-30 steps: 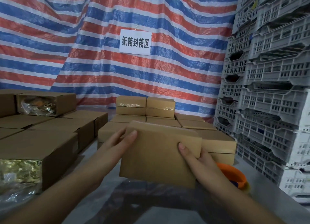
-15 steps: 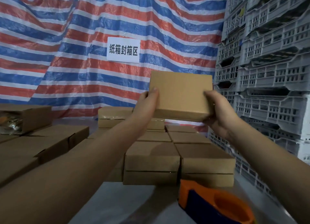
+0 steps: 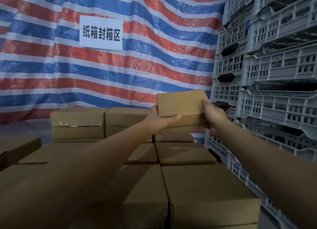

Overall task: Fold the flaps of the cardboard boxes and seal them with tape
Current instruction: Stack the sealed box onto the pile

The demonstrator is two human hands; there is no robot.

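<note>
Fingers of the left hand (image 3: pixel 160 119) are curled round the near left corner of a small closed brown cardboard box (image 3: pixel 181 105), the thumb laid flat along its front face; fingers of the right hand (image 3: pixel 213 118) are wrapped over its right end, thumb on top. The box is held tilted, its lower edge on or just above another brown box (image 3: pixel 183 130) at the far right corner of the stack of brown cardboard boxes (image 3: pixel 209 194), close beside the grey slotted plastic crates (image 3: pixel 274 98).

The box is judged light, being carried at full reach by the ends alone, and stiff enough to keep its shape. Plain card is judged fairly grippy, though its faces may dent under hard pressure, so the two short ends or corners are best taken. Whether tape is on it cannot be told. A white paper sign (image 3: pixel 101 33) is fixed to the red, white and blue striped tarpaulin (image 3: pixel 154 57) behind.
</note>
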